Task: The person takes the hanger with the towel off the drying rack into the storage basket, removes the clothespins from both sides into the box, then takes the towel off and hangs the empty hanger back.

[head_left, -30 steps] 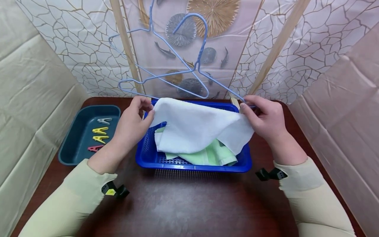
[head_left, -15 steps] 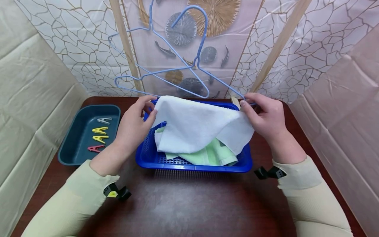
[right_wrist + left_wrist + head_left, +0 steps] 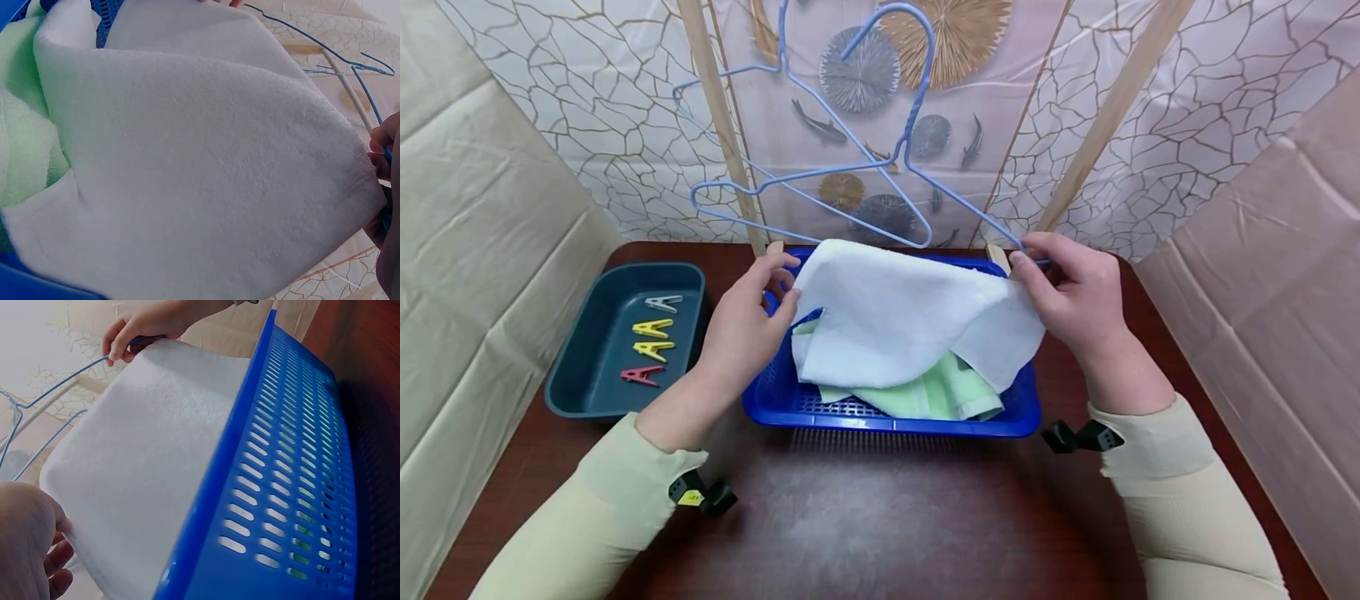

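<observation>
While the right hand (image 3: 1071,292) grips the front hanger (image 3: 912,121) by its end, the left hand (image 3: 745,321), fingers parted, barely touches the white towel (image 3: 887,312) at mid-frame; with that side so loosely supported, cloth could slump into the blue basket (image 3: 891,425).

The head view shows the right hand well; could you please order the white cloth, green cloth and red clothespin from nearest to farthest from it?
Nearest first from the right hand:
1. White cloth: its right end is at the fingertips.
2. Green cloth: partly under the white cloth, in the blue basket.
3. Red clothespin: in the teal tray, at left.
</observation>
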